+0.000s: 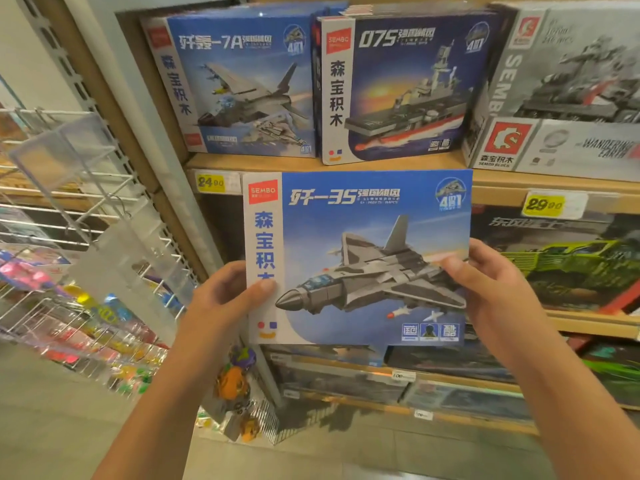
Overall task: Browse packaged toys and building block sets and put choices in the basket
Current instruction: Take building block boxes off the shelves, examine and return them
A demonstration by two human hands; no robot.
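Head view: both hands hold 1 building block set box, blue Sembo pack with a grey jet on the front, upright and face-on, in the air in front of the shelves. Left hand pinches the lower left edge, thumb on the front over the white side strip, fingers behind. Right hand grips the right edge, thumb tip on the front, fingers behind. Neither hand is spread or free.

Step looks like inspection, no choice made yet. No basket in frame, so can't tell where it sits or what's in it.

Risks, as I judge them:
- box is held by its edges only; letting go with 1 hand to reach the basket could let it swing or slip
- basket is out of view, so a blind drop might miss it
- the wire rack with its clear plastic panels sits near the left elbow, a wide swing could knock the small bright toys on it

Containers: top shelf carries 3 upright boxes, a jet set, a warship set and a grey tank set, side by side and touching. Shelf below holds a green truck box. Lower shelves hold more boxes, too blurred to read. Price tags on the shelf edges read 24.90 and 29.90
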